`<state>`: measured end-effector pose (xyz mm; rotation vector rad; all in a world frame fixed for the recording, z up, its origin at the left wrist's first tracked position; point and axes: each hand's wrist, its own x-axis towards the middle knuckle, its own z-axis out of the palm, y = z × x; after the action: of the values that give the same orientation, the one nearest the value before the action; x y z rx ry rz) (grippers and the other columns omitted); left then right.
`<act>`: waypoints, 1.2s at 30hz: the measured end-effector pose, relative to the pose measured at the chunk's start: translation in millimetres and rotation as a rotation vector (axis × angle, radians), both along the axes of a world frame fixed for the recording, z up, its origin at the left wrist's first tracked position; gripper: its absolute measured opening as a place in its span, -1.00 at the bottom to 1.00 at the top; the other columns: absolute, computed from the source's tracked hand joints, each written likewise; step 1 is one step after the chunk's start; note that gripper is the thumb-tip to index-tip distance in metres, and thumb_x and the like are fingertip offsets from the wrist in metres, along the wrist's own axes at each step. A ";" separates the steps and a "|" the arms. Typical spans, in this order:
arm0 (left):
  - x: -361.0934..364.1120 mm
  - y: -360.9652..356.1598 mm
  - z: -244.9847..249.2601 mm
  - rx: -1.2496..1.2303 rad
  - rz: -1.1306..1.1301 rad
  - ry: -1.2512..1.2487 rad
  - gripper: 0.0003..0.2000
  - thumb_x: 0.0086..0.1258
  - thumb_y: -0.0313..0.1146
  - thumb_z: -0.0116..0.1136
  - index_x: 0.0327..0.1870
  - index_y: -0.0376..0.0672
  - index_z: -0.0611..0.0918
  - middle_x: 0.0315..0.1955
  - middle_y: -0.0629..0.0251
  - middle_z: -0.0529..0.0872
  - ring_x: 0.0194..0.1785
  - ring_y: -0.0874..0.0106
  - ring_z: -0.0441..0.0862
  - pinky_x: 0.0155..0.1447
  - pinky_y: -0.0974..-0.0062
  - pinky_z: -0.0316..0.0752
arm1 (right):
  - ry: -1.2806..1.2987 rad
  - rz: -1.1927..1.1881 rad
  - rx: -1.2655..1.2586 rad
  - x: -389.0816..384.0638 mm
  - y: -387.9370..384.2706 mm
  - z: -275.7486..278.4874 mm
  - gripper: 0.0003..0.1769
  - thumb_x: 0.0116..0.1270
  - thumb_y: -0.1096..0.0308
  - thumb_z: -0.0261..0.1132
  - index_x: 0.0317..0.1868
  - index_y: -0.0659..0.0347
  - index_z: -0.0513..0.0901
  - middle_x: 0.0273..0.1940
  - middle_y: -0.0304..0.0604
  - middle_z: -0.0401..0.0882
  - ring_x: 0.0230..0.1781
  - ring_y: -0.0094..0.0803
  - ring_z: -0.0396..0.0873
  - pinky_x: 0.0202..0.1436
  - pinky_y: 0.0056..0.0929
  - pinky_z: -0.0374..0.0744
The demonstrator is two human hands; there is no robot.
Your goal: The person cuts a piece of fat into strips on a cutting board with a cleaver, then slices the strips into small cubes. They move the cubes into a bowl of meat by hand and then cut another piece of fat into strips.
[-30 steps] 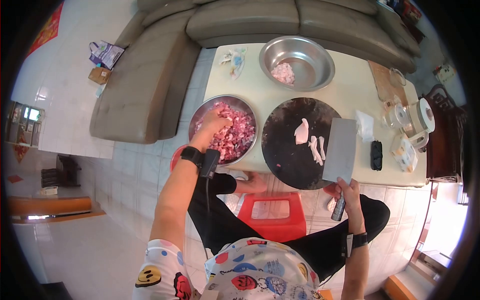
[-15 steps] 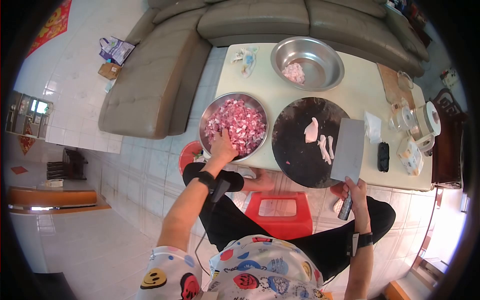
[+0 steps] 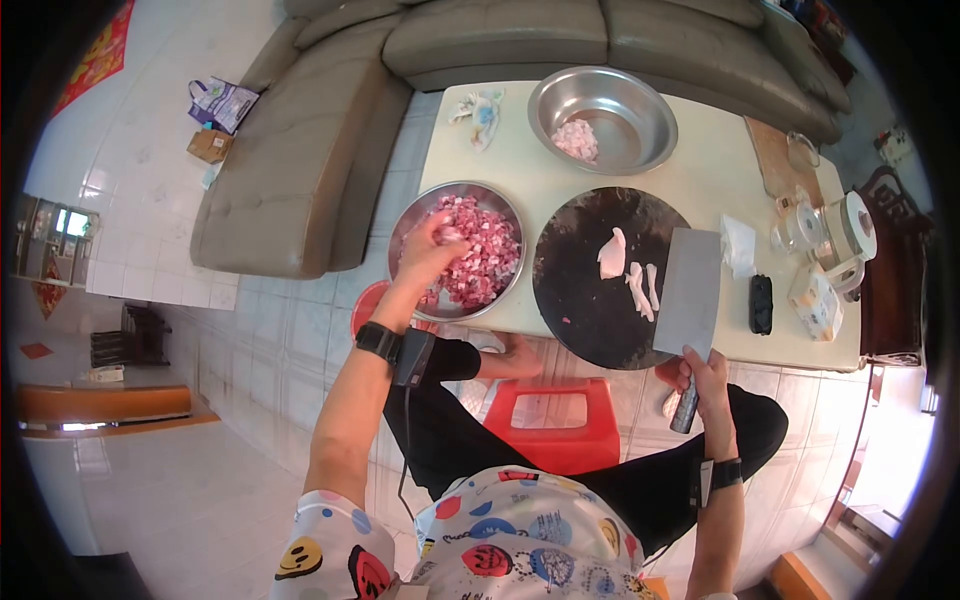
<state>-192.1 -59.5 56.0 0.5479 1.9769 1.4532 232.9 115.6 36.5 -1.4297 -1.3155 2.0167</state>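
The cleaver (image 3: pixel 688 290) has not shifted in the last second. Its broad blade lies flat-side up over the right edge of the round dark cutting board (image 3: pixel 575 300), just right of 3 pale strips of fat (image 3: pixel 628 272). Its long axis runs from the handle, off the near edge of the desk (image 3: pixel 700 170) above the person's lap, almost straight away from the person. The blade end points toward the sofa (image 3: pixel 300 170) with a slight lean. The right hand (image 3: pixel 700 378) is wrapped fully round the handle.

The change is on the other side. Half a second ago the left hand (image 3: pixel 430 250) sat at the near rim of the steel bowl (image 3: pixel 400 225). Now it is further in, over the left part of the diced meat (image 3: pixel 485 255), much as it was 1 second ago. Its fingers are bent down into the cubes, and whether they have closed on any I cannot tell. So the activity at this moment is among the cubes, while the blade rests idle.

Further back on the desk, a 2nd steel bowl (image 3: pixel 640 105) holds a small heap of pale cubes (image 3: pixel 578 140). A red stool (image 3: pixel 545 425) stands between the person's knees.
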 end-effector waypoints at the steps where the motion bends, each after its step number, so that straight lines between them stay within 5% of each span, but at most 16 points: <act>1: -0.6 3.0 -2.1 -0.023 -0.207 0.131 -0.48 0.02 -0.55 0.32 0.10 -0.24 0.52 -0.13 0.11 0.64 -0.12 0.25 0.66 -0.09 0.47 0.60 | -0.016 -0.005 0.006 -2.4 -0.6 3.7 -0.85 0.31 0.37 0.16 -0.40 0.22 0.42 -0.65 -0.32 0.35 -0.75 -0.57 0.33 -0.75 -0.55 0.36; 2: 0.3 4.6 -5.5 -0.027 -0.209 0.130 -0.48 0.02 -0.55 0.32 0.10 -0.24 0.52 -0.13 0.11 0.64 -0.12 0.25 0.66 -0.09 0.47 0.60 | -0.017 -0.007 0.001 -3.5 -0.4 5.0 -0.85 0.31 0.37 0.16 -0.40 0.22 0.42 -0.65 -0.32 0.35 -0.75 -0.57 0.33 -0.75 -0.55 0.36; 4: 8.5 8.5 -13.3 -0.458 -0.624 1.030 -0.30 -0.09 -0.47 0.41 0.23 -0.05 0.48 0.30 -0.04 0.29 0.25 0.16 0.43 0.21 0.27 0.46 | -0.023 -0.006 -0.005 -2.9 -0.7 5.7 -0.84 0.31 0.36 0.16 -0.40 0.22 0.42 -0.65 -0.32 0.35 -0.75 -0.58 0.33 -0.75 -0.57 0.37; 6: 20.2 15.6 -16.6 -0.488 -0.617 0.949 -0.38 -0.12 -0.49 0.38 0.13 -0.02 0.57 0.36 -0.04 0.12 0.34 0.07 0.26 0.28 0.18 0.38 | -0.023 0.000 0.003 -2.9 0.2 4.3 -0.84 0.31 0.36 0.17 -0.40 0.22 0.43 -0.65 -0.32 0.35 -0.75 -0.58 0.33 -0.75 -0.57 0.37; 8: 27.7 21.8 -13.4 -0.736 -0.544 0.970 -0.45 -0.08 -0.54 0.31 0.08 -0.04 0.59 0.27 -0.03 0.25 0.25 0.02 0.35 0.24 0.20 0.41 | -0.025 0.009 0.011 -2.5 -0.8 4.5 -0.84 0.31 0.35 0.17 -0.39 0.22 0.43 -0.65 -0.32 0.35 -0.75 -0.59 0.33 -0.75 -0.57 0.37; 13: -6.9 9.9 -22.1 -0.741 -0.472 0.859 -0.58 -0.01 -0.54 0.25 -0.03 -0.04 0.65 0.07 0.00 0.49 0.06 0.05 0.52 0.17 0.22 0.46 | -0.017 0.017 0.023 -0.5 0.2 2.5 -0.88 0.31 0.38 0.15 -0.35 0.22 0.44 -0.64 -0.31 0.36 -0.75 -0.58 0.33 -0.75 -0.57 0.37; 16: -28.6 -7.6 -23.5 -0.687 -0.378 1.012 -0.65 -0.01 -0.52 0.26 -0.11 -0.08 0.67 -0.02 -0.01 0.52 0.04 0.03 0.53 0.12 0.21 0.48 | -0.023 0.025 0.038 -1.7 0.2 2.7 -0.91 0.31 0.39 0.14 -0.32 0.22 0.43 -0.64 -0.31 0.37 -0.75 -0.59 0.33 -0.74 -0.57 0.37; 20: -43.8 -26.7 -6.4 -0.629 -0.349 0.906 -0.56 -0.02 -0.46 0.34 -0.01 -0.17 0.62 0.00 0.01 0.58 0.05 0.07 0.55 0.16 0.28 0.46 | -0.038 0.021 0.032 0.0 1.4 -0.7 -0.91 0.31 0.39 0.14 -0.30 0.23 0.43 -0.64 -0.31 0.37 -0.75 -0.59 0.32 -0.74 -0.58 0.36; 22: -45.1 -32.2 -3.0 -0.349 -0.302 0.402 -0.49 0.01 -0.44 0.35 0.09 -0.15 0.58 0.07 0.02 0.56 0.08 0.12 0.55 0.17 0.31 0.46 | -0.026 0.014 0.016 -0.7 0.8 0.5 -0.90 0.32 0.39 0.14 -0.29 0.23 0.43 -0.64 -0.32 0.35 -0.75 -0.60 0.32 -0.73 -0.58 0.36; 25: -32.3 -33.7 5.2 -0.293 -0.343 0.323 -0.44 0.11 -0.62 0.18 0.24 -0.18 0.46 0.10 -0.01 0.56 0.07 0.09 0.58 0.10 0.38 0.53 | -0.011 0.001 0.031 -2.7 -0.6 3.6 -0.90 0.32 0.39 0.14 -0.31 0.23 0.43 -0.64 -0.33 0.34 -0.75 -0.59 0.32 -0.74 -0.58 0.35; 30: 14.0 -34.4 -55.1 -0.389 -0.491 0.871 -0.56 0.31 -0.52 -0.05 0.27 -0.17 0.41 0.24 0.02 0.43 0.29 0.00 0.37 0.37 0.23 0.27 | -0.014 0.010 -0.001 -2.9 0.0 3.6 -0.87 0.33 0.38 0.14 -0.37 0.23 0.43 -0.65 -0.32 0.34 -0.75 -0.59 0.32 -0.74 -0.57 0.36; 32: 56.7 -25.4 -58.6 -0.696 -0.478 1.037 -0.57 0.35 -0.46 -0.07 0.28 -0.13 0.40 0.32 0.06 0.33 0.37 0.07 0.26 0.45 0.28 0.12 | 0.012 0.019 0.011 -1.1 0.7 2.2 -0.85 0.33 0.38 0.14 -0.39 0.23 0.43 -0.65 -0.31 0.34 -0.75 -0.58 0.32 -0.74 -0.56 0.37; 36: 65.2 -14.9 -53.7 -0.628 -0.346 0.932 -0.61 0.36 -0.47 -0.08 0.22 -0.12 0.46 0.26 0.07 0.42 0.32 0.10 0.34 0.39 0.32 0.23 | -0.028 0.008 0.018 -1.4 0.7 -1.0 -0.84 0.33 0.36 0.15 -0.37 0.24 0.42 -0.65 -0.30 0.34 -0.74 -0.57 0.32 -0.74 -0.55 0.37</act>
<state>-126.9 -74.4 2.4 1.3309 2.6549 0.2833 231.5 116.2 35.4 -1.4518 -1.3493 1.9921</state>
